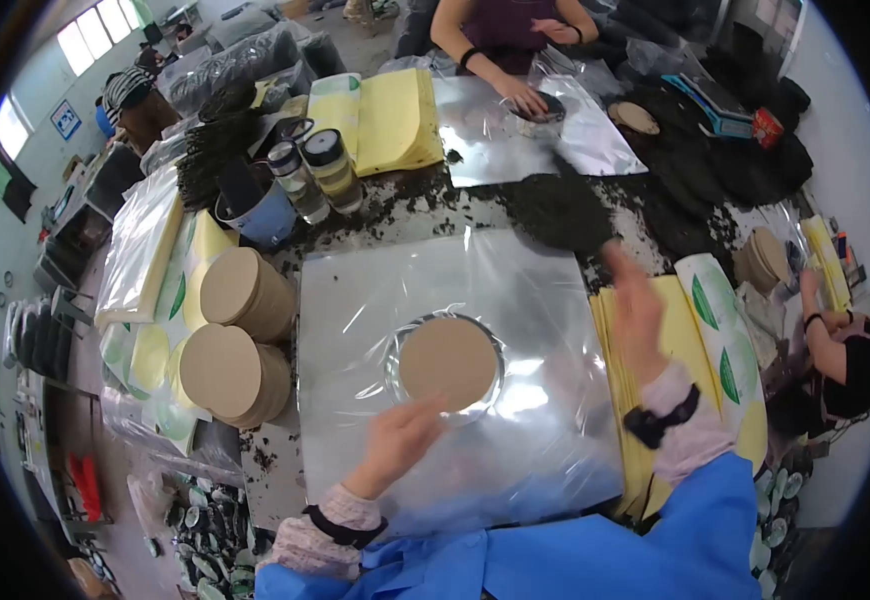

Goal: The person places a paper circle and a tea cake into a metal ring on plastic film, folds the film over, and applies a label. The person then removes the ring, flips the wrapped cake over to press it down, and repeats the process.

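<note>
A round tan disc [447,364] lies over a clear round rim on the shiny metal sheet [545,300], which has clear film on it. My left hand [400,445] is at the disc's lower left edge, fingers closed together; whether they pinch the disc or film is too small to tell. My right hand [637,305] is raised over the sheet's right edge, blurred by motion, its fingertips near a dark crumbly pile [563,212]. Stacks of similar tan discs [223,372] stand left of the sheet.
Two capped jars [333,170] and a blue bucket [260,215] stand at the back left. Yellow sheets [670,330] lie on the right. Across the table, a person's hand [523,98] rests by a dark round object on another metal sheet [465,130]. Another person [845,365] works at far right.
</note>
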Tool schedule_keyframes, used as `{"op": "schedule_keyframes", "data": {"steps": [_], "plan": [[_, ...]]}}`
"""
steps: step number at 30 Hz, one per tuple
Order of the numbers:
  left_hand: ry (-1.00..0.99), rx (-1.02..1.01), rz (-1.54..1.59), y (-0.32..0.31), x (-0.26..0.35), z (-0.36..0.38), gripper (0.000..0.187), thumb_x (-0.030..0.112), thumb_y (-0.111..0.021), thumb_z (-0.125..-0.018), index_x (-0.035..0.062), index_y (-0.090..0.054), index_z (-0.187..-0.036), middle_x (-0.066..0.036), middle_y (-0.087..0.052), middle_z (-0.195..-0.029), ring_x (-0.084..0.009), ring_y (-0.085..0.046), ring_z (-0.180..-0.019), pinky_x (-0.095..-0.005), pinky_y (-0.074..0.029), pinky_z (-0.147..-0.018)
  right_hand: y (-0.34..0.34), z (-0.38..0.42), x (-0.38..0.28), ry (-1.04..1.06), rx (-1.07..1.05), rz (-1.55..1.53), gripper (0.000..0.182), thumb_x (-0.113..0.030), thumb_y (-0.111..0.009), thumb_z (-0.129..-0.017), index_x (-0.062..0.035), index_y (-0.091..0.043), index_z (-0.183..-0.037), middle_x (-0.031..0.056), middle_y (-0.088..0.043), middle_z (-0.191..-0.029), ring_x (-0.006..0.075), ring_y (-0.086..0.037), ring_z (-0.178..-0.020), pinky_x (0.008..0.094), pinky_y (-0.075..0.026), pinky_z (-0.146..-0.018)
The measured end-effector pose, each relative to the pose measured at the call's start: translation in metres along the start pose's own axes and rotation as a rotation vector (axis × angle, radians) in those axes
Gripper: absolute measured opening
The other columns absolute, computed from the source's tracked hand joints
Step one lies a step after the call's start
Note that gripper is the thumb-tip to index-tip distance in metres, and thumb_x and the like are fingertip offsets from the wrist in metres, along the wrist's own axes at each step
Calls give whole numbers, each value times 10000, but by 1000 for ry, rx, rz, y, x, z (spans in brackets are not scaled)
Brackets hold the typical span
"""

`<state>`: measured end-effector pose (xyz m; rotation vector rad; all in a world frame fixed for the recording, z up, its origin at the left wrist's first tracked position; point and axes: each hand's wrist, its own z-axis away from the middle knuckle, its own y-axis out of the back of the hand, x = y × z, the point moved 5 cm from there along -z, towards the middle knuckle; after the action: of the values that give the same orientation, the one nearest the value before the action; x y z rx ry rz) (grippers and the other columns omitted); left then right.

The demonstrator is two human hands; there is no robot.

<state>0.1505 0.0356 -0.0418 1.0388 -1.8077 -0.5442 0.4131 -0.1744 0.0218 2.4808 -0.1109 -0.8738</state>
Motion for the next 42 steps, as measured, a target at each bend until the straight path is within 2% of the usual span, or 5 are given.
{"op": "schedule_keyframes", "data": {"steps": [8,14,24,39,42], "plan": [[371,227,-114,59,-45,26,218,106,-740,-857,28,-695,-1055,-131,-603,-850,-321,-625,-756,-398,-499,-679,-85,96,-117,393,-651,-71,712,-371,-780,-752,-8,-595,-1336,220,-579,-1345,379,-560,-1269,481,-471,-1058],[230,-558,-453,-13,-42,-65,1322,396,-954,-438,-191,-299,-1426,-228,-546,-1128,-313,-698,-891,-360,-579,-730,-166,61,-90,174,-835,436,964,-290,-840,-679,83,-394,-1448,160,-559,-1076,307,-675,-850,366,-591,-715],[94,-577,-430,-55,-76,-56,1043,289,-929,-514,-180,-428,-1300,-253,-569,-1142,-355,-688,-872,-347,-580,-740,-205,79,-55,183,-897,506,643,-175,-781,-739,98,-504,-1250,208,-594,-997,311,-693,-690,354,-576,-560],[-142,242,-368,82,81,85,296,92,-742,-760,71,-702,-1053,-117,-640,-1207,-305,-612,-1149,-483,-491,-946,53,112,-210,518,-354,-10,251,-211,-664,-865,-15,-694,-1019,146,-673,-1135,326,-656,-1062,450,-506,-979],[-604,-313,-48,11,94,130,560,247,-865,-735,-3,-636,-1181,-204,-610,-1250,-420,-562,-1205,-500,-475,-1001,8,168,-213,665,-812,-497,248,-134,-647,-855,12,-668,-1054,141,-687,-1082,327,-670,-1008,386,-569,-853]]}}
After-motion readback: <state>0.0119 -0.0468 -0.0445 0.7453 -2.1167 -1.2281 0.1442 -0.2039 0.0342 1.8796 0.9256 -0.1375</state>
